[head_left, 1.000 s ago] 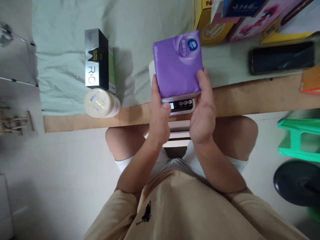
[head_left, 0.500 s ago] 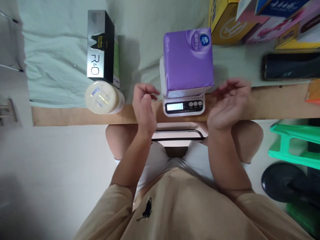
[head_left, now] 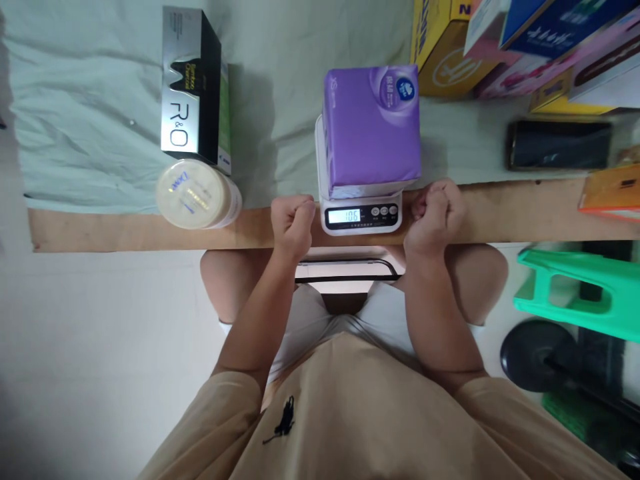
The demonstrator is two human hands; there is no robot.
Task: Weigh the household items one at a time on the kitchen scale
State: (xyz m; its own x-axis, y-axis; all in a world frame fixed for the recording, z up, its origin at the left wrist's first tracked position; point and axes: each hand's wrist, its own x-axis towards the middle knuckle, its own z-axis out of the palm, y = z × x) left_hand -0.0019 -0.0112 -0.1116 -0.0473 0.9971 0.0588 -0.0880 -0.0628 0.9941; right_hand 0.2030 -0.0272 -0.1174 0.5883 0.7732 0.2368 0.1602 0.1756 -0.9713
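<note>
A purple pack of tissues (head_left: 373,127) rests on a white digital scale (head_left: 362,228) at the table's front edge. The scale's lit display reads what looks like 106. Just left of the scale, my left hand (head_left: 293,227) is curled into a fist with nothing in it. On the scale's other side, my right hand (head_left: 434,217) is also closed in a fist, empty as far as I can see. Neither hand touches the pack.
To the left stand a round lidded jar (head_left: 195,195) and a silver-black box (head_left: 193,87). A dark phone-like slab (head_left: 560,145) lies right, below a yellow box (head_left: 445,53) and several other boxes. An orange box (head_left: 611,191) sits far right; a green stool (head_left: 580,290) is below.
Both hands have closed from loosely open into fists, the right one moving inward toward the scale. The display now shows a readable number. The view has shifted slightly.
</note>
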